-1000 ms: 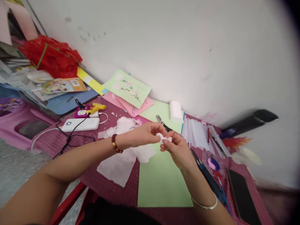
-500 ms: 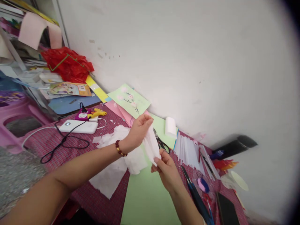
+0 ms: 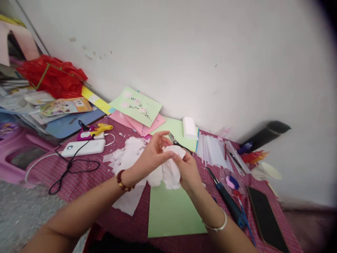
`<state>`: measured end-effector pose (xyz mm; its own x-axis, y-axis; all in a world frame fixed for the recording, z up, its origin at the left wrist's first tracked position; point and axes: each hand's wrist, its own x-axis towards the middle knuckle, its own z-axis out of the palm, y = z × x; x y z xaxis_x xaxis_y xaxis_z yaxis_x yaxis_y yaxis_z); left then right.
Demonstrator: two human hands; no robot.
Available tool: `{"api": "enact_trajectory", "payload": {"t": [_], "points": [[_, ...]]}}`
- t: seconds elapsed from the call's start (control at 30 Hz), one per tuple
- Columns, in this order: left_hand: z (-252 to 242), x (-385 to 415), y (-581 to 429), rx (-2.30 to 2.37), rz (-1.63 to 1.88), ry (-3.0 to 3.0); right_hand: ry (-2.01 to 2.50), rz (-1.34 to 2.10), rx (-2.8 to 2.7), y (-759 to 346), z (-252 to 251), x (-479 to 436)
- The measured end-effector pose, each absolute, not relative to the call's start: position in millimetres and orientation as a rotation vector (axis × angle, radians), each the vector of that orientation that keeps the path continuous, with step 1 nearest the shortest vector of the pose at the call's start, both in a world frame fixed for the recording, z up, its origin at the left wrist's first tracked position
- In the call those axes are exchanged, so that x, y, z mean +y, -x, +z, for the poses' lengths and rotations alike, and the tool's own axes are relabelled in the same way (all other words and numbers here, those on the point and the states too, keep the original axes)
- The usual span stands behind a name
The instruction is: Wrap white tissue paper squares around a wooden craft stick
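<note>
Most of the red checked table (image 3: pixel 44 168) is already cluttered. A plain green sheet (image 3: pixel 171 211) lies in front with nothing stuck on it, and a heap of torn white scraps (image 3: pixel 126 154) sits just left of it, so I'd guess the tearing's well along and the sheet's barely started. The white tissue piece (image 3: pixel 171 174) is up off the table over the sheet's far edge, thin, crumpled and droopy, with the left hand (image 3: pixel 152 156) and right hand (image 3: pixel 188 170) both pinching its top.
</note>
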<state>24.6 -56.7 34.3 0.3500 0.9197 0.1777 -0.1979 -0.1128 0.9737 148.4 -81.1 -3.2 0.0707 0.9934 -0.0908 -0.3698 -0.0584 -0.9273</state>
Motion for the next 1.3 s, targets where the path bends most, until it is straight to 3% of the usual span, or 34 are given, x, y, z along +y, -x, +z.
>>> {"api": "enact_trajectory", "payload": {"t": [0.1, 0.37, 0.47, 0.67, 0.9, 1.1, 1.3], "points": [[16.1, -70.0, -31.1, 0.741, 1.022, -1.019, 1.011, 1.224, -0.830, -145.5, -4.6, -76.2], [12.3, -79.9, -22.8, 0.840, 1.379, -0.595, 0.977, 1.285, -0.748, -172.3, -2.6, -79.0], [16.1, -78.7, -10.5, 0.883, 1.362, -0.700, 0.979, 1.200, -0.829, -187.9, 0.7, -80.0], [10.2, -94.2, -10.2, 0.898, 0.947, -1.103, 1.052, 1.328, -1.378, -183.2, 6.8, -92.9], [20.0, -78.3, 16.4, 1.088, 1.536, -1.049, 1.316, 1.238, -1.364, -186.5, 6.5, -104.4], [32.5, -91.6, -9.2, 0.956, 1.015, -1.997, 1.252, 1.284, -1.381, -186.3, 2.6, -105.4], [24.6, -71.6, -18.3, 1.101, 1.109, -1.921, 1.339, 1.251, -1.424, -188.9, -1.9, -119.1]]}}
